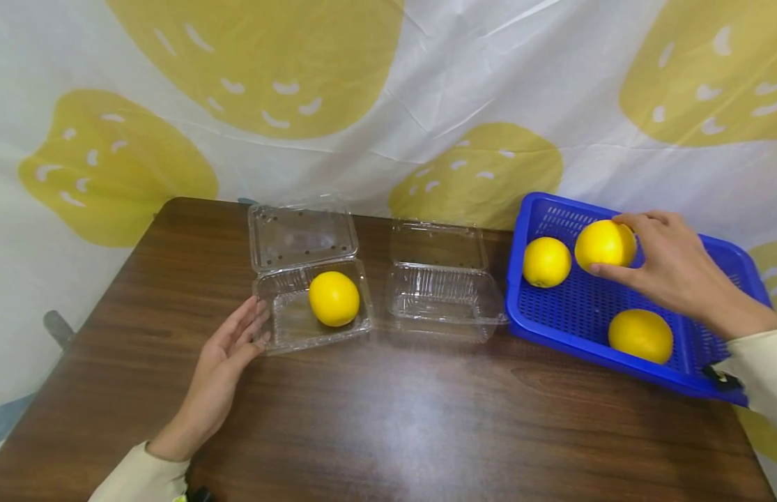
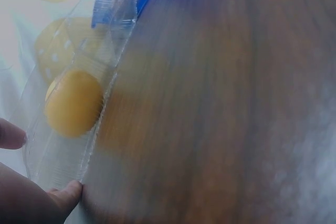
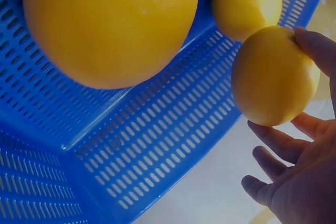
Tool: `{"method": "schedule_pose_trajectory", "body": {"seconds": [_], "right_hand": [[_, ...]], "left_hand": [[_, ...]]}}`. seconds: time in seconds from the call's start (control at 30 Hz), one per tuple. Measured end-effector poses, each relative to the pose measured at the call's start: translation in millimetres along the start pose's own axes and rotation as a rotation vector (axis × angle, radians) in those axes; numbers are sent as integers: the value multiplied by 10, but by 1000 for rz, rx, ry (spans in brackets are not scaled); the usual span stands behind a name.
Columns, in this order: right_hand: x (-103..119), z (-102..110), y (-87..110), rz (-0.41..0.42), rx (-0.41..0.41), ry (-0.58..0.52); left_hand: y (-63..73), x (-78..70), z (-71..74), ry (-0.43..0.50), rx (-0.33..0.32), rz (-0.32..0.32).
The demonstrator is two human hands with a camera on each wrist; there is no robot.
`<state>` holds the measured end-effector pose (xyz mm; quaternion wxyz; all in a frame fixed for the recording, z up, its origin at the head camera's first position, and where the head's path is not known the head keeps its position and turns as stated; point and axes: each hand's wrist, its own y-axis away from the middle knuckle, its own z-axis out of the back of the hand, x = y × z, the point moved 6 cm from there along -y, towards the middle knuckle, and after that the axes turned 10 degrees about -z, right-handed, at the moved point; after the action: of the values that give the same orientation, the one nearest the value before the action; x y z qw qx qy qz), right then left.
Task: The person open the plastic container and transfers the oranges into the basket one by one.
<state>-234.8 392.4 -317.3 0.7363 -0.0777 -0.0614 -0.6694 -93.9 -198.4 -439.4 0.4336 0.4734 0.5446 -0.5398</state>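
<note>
My right hand (image 1: 673,261) pinches a yellow-orange orange (image 1: 601,244) between thumb and fingers, over the blue basket (image 1: 520,317). In the right wrist view, the gripped orange (image 3: 274,77) shows clear of the basket wall, with the lower fingers spread beneath it. Two more oranges lie in the basket: one at the left (image 1: 547,261), one near the front (image 1: 640,336). At the left, another orange (image 1: 334,298) sits in an open clear plastic clamshell box (image 1: 288,343). My left hand (image 1: 221,362), fingers fairly straight, touches that box's left end.
A second clear clamshell box (image 1: 438,314) stands lid-up between the first box and the basket. All rest on a brown wooden table (image 1: 388,418). Behind hangs a white curtain (image 1: 451,84) with yellow fruit prints, close to the table's back edge.
</note>
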Motion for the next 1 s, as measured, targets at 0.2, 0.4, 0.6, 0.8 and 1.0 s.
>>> {"method": "schedule_pose_trajectory", "body": {"seconds": [0.2, 0.4, 0.6, 0.8, 1.0], "right_hand": [[-54, -10, -8, -6, 52, 77], [-4, 44, -31, 12, 51, 103], [194, 63, -47, 96, 43, 28], [445, 43, -76, 172, 21, 3], [715, 76, -86, 262, -31, -19]], "left_hand": [[-4, 9, -3, -5, -1, 9], [-3, 9, -4, 5, -1, -1], [-6, 11, 5, -13, 4, 3], [-18, 23, 0, -7, 2, 4], [-21, 25, 1, 1, -1, -6]]}}
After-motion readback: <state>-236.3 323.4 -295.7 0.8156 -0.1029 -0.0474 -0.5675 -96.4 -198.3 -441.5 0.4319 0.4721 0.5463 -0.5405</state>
